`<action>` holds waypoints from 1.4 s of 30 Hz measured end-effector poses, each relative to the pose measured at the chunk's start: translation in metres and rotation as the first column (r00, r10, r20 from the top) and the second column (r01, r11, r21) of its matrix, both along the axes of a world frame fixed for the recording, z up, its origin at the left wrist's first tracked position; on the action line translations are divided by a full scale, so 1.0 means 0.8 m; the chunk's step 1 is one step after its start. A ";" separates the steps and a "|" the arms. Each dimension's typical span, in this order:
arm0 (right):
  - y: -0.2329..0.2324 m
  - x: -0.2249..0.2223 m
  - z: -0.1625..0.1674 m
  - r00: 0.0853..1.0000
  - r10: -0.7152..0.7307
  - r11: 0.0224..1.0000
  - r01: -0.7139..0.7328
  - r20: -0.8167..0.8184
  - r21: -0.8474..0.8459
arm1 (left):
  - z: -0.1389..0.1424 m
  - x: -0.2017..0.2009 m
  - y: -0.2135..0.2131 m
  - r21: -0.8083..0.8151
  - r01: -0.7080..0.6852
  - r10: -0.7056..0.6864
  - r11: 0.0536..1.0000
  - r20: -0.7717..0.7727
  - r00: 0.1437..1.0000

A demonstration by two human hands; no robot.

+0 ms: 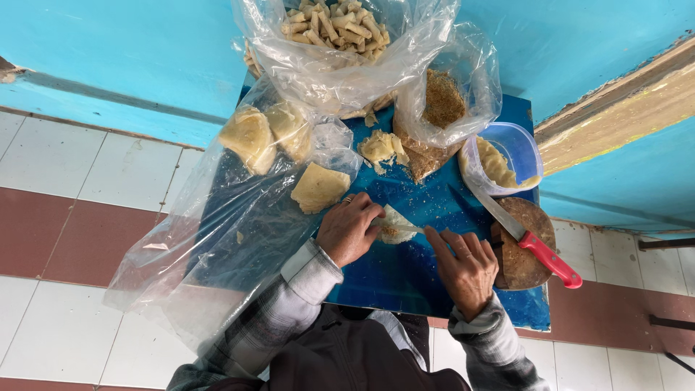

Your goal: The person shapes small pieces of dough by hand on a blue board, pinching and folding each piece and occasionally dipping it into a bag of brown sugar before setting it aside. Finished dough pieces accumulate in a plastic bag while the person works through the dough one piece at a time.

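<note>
My left hand [347, 229] and my right hand [463, 266] meet over a thin pale dough sheet [397, 221] with brown filling on it, lying on the blue table [391, 279]. Fingers of both hands pinch the sheet's edges. A ring shows on my left hand. Just left of the hands lies a folded pale wrapper piece [318, 187]. A knife with a red handle [536, 247] rests on a round wooden board [523, 246] to the right of my right hand.
A clear plastic sheet [210, 239] with more folded wrappers [250, 136] hangs over the table's left edge. Behind stand a bag of rolled pieces [333, 25], a bag of brown crumbs [441, 101] and a clear tub of paste [499, 163]. Blue wall behind, tiled floor below.
</note>
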State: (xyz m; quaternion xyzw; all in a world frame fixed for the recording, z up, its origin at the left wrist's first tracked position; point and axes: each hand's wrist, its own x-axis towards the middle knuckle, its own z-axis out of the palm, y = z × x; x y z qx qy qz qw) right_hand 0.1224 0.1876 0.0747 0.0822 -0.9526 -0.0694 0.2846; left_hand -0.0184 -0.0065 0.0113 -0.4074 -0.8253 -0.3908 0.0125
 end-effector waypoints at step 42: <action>-0.010 -0.012 0.009 0.999 -0.012 0.942 0.022 0.031 -0.335 | 0.002 -0.002 -0.004 0.006 0.013 -0.013 1.000 -0.013 1.000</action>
